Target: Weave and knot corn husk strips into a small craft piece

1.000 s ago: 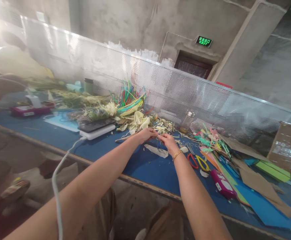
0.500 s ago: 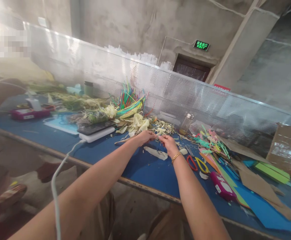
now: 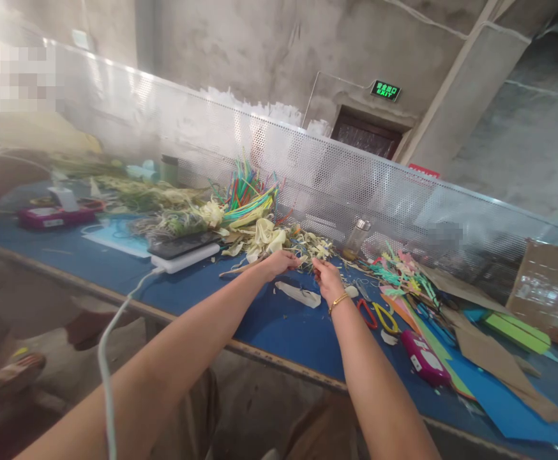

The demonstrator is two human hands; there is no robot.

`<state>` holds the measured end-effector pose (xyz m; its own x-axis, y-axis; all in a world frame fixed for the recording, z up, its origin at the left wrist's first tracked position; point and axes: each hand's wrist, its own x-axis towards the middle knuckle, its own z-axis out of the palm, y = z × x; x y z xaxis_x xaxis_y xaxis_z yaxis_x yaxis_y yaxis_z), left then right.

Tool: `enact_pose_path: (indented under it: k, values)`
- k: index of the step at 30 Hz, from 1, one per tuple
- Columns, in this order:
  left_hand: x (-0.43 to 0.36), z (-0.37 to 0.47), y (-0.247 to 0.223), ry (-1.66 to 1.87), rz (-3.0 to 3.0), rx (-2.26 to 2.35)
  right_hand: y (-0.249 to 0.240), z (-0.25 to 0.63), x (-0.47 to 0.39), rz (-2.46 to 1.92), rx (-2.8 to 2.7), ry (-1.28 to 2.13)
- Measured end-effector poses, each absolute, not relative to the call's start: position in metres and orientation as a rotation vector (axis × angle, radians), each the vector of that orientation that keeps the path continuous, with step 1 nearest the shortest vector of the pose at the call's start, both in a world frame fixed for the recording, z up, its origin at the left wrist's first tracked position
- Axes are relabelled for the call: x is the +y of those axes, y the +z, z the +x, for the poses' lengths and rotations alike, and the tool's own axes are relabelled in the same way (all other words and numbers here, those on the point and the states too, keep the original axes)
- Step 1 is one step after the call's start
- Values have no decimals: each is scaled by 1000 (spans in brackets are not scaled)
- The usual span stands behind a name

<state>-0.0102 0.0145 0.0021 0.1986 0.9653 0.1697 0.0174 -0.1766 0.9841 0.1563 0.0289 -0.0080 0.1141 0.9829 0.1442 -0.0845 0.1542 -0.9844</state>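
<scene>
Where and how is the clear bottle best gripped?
Probably around the middle of the clear bottle, below its metallic cap, fingers wrapping the sides. I'd come from the near side: it stands upright with the perforated partition close behind and scraps heaped to its left and right. The body looks rounded, suiting a wrap.

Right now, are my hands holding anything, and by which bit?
The left hand and right hand are close together, but their fingertips are too blurred to tell any hold.
</scene>
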Motion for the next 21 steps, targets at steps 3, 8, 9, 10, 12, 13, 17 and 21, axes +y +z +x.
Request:
enact_pose_path:
  k: [3, 8, 9, 10, 12, 13, 17, 21]
  values:
    - [14, -10, 3, 1167, 1422, 1028, -9, 157, 31, -1081, -1081, 1063]
    - [16, -12, 3, 1204, 1354, 1104, -8, 164, 35, -1080, -1035, 980]
    - [17, -12, 3, 1228, 1340, 1118, -8, 167, 35, -1085, -1038, 953]
    - [18, -12, 3, 1254, 1334, 1123, -7, 168, 35, -1091, -1048, 931]
    - [18, -11, 3, 1297, 1341, 1100, -5, 169, 33, -1102, -1089, 909]
    - [19, -11, 3, 1313, 1351, 1076, -5, 168, 31, -1106, -1127, 909]
    - [18, -7, 4, 1341, 1367, 1020, -4, 158, 23, -1089, -1367, 921]
    - [18, -6, 5, 1317, 1399, 970, -5, 150, 19, -1084, -1544, 900]
